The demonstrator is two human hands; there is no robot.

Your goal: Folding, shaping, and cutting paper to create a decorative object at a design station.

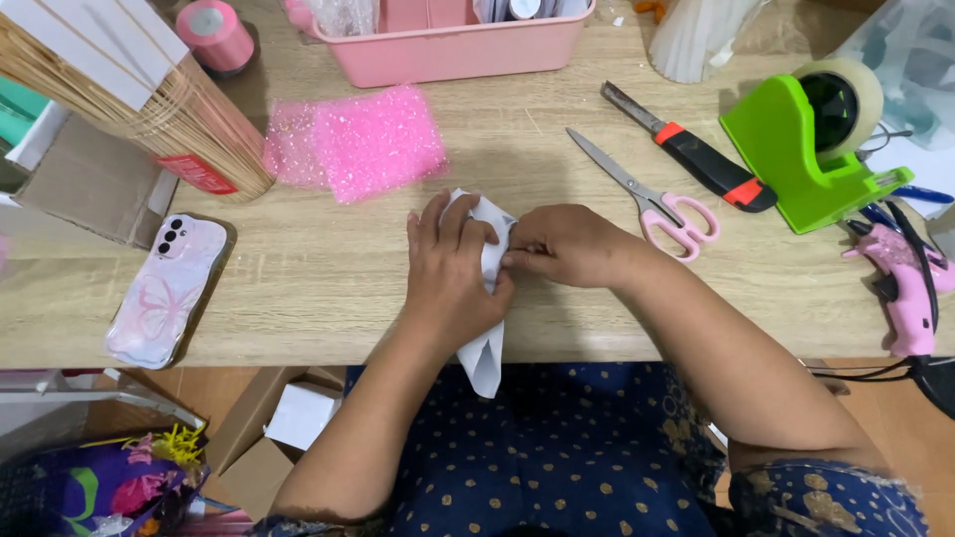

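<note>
We see a piece of white paper [489,348] lying at the near edge of the desk [328,288], its long axis running from the far side toward us, with the lower tip hanging past the desk edge over our lap. Both hands meet on its upper half, so neither has to reach; the left hand [453,268] lies flat over it from the left, fingers curled loosely and pressing the sheet down, while the right hand [565,246] comes in from the right with its fingertips pinched closed on the paper's right edge. The paper looks folded under the hands, though how it is folded we cannot tell. Well apart to the right lie pink-handled scissors [652,199] and a utility knife [696,154]; a pink sparkly sheet [358,144] rests just beyond the hands, and a phone [169,288] lies to the left.
</note>
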